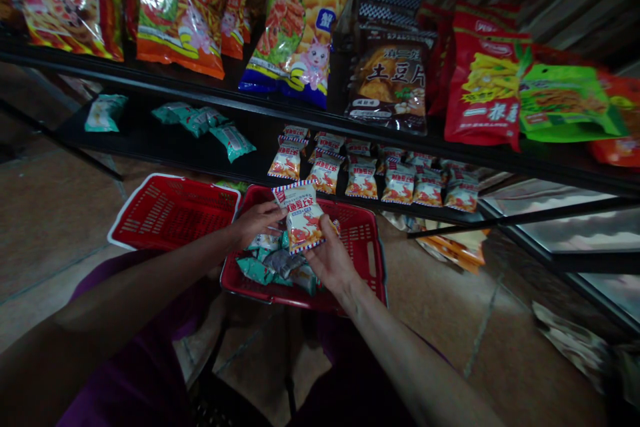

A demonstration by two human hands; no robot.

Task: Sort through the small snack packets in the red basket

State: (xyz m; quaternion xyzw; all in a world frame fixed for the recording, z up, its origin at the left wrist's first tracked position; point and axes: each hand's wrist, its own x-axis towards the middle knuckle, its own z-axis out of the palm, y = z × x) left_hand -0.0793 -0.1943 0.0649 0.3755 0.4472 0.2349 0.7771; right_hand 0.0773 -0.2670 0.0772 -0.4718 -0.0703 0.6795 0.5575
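Above a red basket (367, 240) I hold a small white and orange snack bag (301, 217) with striped ends. My right hand (330, 253) grips its lower right side, thumb on the front. At the bag's left edge, my left hand (260, 221) is closed with fingertips against it; part of its grip is hidden. Below the hands, several teal snack packets (256, 271) and a greyish one lie in the basket. Matching white and orange bags (361, 177) stand in rows on the lower shelf, just beyond the basket.
A second red basket (170, 210) stands to the left. Teal packets (233, 140) lie on the lower shelf's left part. The upper shelf edge (200, 90) carries large snack bags (305, 27) and overhangs the lower one. Orange packaging (457, 247) lies beneath the shelf.
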